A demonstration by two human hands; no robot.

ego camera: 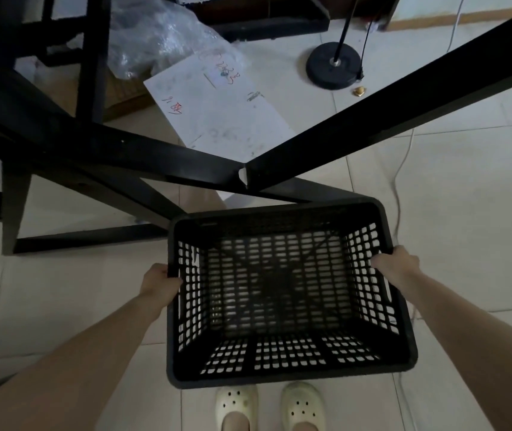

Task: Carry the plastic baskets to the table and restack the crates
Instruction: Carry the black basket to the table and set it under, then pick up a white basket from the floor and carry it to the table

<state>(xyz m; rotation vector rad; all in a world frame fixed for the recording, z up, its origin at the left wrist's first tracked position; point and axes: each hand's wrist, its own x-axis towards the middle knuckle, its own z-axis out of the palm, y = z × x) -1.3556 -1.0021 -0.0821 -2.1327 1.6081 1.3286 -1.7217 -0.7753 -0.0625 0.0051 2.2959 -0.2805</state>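
Observation:
A black plastic basket [282,376] with perforated walls and floor is held in front of me, above the tiled floor, open side up and empty. My left hand [158,283] grips its left rim and my right hand [396,264] grips its right rim. The corner of a black table frame [245,175] lies just beyond the basket's far rim; its top looks see-through, with the floor showing under it.
A white board [223,113] with scribbles lies on the floor under the table, beside a clear plastic bag [161,35]. A round black stand base [332,68] and a white cable [399,169] are at the right. My feet in white clogs [270,405] stand below the basket.

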